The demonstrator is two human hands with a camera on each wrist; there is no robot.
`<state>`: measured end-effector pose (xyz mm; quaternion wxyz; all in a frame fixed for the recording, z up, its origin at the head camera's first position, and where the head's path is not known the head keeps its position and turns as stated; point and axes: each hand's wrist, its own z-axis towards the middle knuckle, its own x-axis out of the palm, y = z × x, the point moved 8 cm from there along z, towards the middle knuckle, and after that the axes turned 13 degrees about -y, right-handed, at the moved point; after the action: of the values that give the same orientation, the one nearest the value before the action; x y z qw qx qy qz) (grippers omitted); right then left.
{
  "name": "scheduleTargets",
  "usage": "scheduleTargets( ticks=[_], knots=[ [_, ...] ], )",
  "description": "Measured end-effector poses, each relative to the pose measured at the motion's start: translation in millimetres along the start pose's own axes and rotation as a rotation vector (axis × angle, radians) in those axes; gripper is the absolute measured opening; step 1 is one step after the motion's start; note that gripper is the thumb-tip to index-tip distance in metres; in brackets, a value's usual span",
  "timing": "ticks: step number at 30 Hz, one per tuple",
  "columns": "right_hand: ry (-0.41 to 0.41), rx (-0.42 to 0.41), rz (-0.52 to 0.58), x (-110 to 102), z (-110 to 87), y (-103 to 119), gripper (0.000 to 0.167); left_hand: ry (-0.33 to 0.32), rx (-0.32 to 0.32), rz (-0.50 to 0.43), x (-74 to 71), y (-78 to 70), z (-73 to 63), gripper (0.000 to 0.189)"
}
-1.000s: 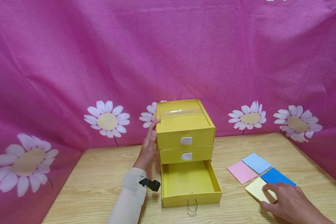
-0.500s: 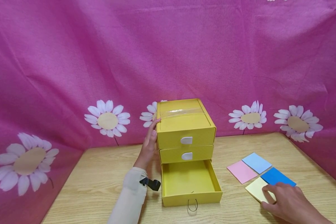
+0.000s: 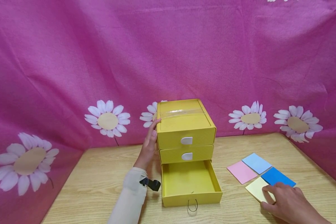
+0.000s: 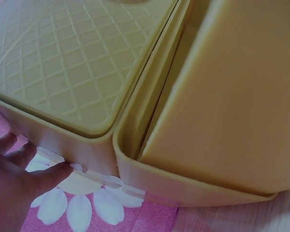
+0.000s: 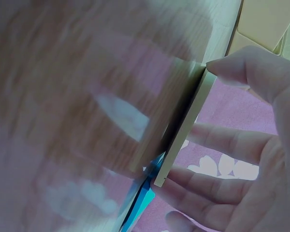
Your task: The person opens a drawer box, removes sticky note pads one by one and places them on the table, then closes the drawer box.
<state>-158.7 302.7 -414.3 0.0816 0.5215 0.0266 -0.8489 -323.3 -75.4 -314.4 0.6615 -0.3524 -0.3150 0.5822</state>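
A yellow drawer unit [image 3: 186, 138] stands on the table, its bottom drawer [image 3: 191, 199] pulled out with nothing inside. My left hand [image 3: 148, 147] rests against the unit's left side, fingers extended; the left wrist view shows the fingertips touching that wall [image 4: 82, 150]. On the right, my right hand [image 3: 285, 199] pinches a pale yellow sticky note pad [image 3: 257, 188] by its edges. From the right wrist camera, the thumb is at one end of the pad [image 5: 186, 128] and fingers at the other. A dark blue pad [image 3: 278, 176] lies beside it, partly behind the hand.
Pink [image 3: 241, 172] and light blue [image 3: 256, 163] pads lie flat behind the yellow one, right of the drawer unit. A wire loop [image 3: 192, 206] hangs on the open drawer's front. A magenta flowered cloth [image 3: 168, 62] encloses the wooden table [image 3: 100, 186] at the back and sides.
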Motion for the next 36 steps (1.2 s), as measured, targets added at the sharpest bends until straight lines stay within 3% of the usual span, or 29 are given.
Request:
scheduleTargets(
  ticks=[6, 12, 16, 25, 36],
  knots=[
    [0.002, 0.001, 0.011, 2.1, -0.6, -1.1, 0.032, -0.013, 0.03, 0.008, -2.1, 12.0, 1.9, 0.049],
    [0.017, 0.004, 0.052, 6.6, -0.9, -4.3, 0.041, -0.015, 0.04, 0.008, -2.0, 11.6, 1.8, 0.051],
    [-0.004, -0.002, 0.066, 6.1, -1.5, -3.5, 0.04, -0.014, 0.041, -0.002, -1.7, 9.9, 1.7, 0.05],
    [0.06, 0.04, 0.081, 8.2, -0.7, -4.9, 0.036, 0.0, 0.03, -0.04, 0.0, 7.1, 0.7, 0.05],
    [-0.05, -0.001, 0.088, 1.8, -0.7, 1.5, 0.026, -0.004, 0.051, -0.011, -1.3, 9.1, 1.5, 0.051]
  ],
)
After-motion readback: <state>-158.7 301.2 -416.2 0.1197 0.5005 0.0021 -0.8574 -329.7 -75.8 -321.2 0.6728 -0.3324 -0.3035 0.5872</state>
